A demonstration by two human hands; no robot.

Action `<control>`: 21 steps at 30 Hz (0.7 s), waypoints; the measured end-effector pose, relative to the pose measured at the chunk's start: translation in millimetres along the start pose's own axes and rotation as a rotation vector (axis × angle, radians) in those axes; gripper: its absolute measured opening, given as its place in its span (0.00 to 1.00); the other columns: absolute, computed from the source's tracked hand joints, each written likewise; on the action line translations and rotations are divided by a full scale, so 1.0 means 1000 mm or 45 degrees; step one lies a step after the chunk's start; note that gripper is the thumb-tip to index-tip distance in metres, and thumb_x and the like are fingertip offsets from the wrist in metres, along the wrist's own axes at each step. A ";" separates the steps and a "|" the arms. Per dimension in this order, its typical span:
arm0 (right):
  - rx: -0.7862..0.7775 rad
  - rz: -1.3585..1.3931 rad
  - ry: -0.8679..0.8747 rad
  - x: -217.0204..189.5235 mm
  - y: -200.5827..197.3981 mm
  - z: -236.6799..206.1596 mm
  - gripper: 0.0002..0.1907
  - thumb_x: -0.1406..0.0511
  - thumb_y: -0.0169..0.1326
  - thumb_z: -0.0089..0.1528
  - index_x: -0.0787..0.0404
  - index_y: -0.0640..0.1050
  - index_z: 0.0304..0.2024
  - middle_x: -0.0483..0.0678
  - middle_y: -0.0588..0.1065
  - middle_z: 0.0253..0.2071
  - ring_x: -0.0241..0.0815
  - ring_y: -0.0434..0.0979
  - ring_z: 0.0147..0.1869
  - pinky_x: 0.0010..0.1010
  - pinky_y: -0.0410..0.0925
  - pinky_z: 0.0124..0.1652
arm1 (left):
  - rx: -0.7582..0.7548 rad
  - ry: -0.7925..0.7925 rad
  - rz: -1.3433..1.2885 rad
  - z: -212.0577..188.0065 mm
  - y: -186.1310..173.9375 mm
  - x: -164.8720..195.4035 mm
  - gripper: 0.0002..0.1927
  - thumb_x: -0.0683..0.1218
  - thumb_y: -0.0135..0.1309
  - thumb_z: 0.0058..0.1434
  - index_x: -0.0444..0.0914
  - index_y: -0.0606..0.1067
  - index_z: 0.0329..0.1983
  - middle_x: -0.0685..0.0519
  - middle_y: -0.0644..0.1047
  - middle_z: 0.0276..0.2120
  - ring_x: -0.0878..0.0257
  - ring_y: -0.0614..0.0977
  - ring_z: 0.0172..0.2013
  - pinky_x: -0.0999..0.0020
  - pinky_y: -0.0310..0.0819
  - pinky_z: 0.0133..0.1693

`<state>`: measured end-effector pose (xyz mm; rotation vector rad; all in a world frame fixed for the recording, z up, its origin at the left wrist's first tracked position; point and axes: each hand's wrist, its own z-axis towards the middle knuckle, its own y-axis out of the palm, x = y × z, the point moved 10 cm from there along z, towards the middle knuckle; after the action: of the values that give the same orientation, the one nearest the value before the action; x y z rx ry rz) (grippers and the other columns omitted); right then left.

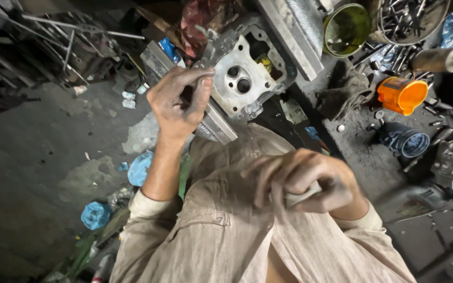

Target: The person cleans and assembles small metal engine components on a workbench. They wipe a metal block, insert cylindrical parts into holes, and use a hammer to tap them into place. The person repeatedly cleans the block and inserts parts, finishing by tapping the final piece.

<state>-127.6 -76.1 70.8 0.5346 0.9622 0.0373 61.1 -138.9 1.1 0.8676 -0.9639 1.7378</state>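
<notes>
My left hand [176,102] grips the left edge of a grey metal engine cylinder head [242,73], which rests tilted on a flat metal bar [213,118] in front of my knees. Two round ports show on the head's pale face. My right hand [305,181] is closed around a small pale object [301,197] near my lap; it is blurred and I cannot tell what it is. Both hands are smeared with grease.
An orange plastic cup [402,94] lies on its side at right, a dark round cup [406,140] below it. A yellow-green tin [346,27] and a bowl of bolts [412,18] stand at the top right. Blue scraps [95,215] litter the oily floor at left.
</notes>
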 end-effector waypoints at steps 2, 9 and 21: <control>0.003 -0.263 0.172 0.008 -0.006 0.001 0.09 0.69 0.52 0.67 0.63 0.73 0.50 0.50 0.80 0.38 0.50 0.86 0.46 0.59 0.71 0.52 | -0.015 -0.054 0.009 0.002 -0.009 -0.006 0.05 0.37 0.64 0.68 0.36 0.81 0.46 0.49 0.83 0.37 0.62 0.81 0.33 0.71 0.73 0.34; 0.468 -2.016 1.133 0.036 -0.072 0.001 0.04 0.69 0.59 0.65 0.64 0.79 0.41 0.52 0.78 0.38 0.54 0.80 0.38 0.44 0.73 0.36 | -0.055 -0.014 -0.021 0.009 -0.033 -0.015 0.08 0.37 0.65 0.66 0.35 0.81 0.47 0.50 0.82 0.36 0.62 0.82 0.32 0.70 0.74 0.34; 0.260 -2.573 1.262 0.090 -0.064 0.034 0.32 0.73 0.57 0.52 0.61 0.75 0.61 0.55 0.75 0.47 0.50 0.77 0.46 0.41 0.72 0.41 | -0.093 -0.017 -0.049 0.014 -0.041 -0.017 0.08 0.37 0.65 0.66 0.35 0.81 0.47 0.50 0.82 0.35 0.63 0.81 0.31 0.71 0.74 0.33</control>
<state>-61.6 -122.8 -11.6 -0.5625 2.0957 -1.7512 107.2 -147.2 2.3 0.8465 -1.0072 1.6557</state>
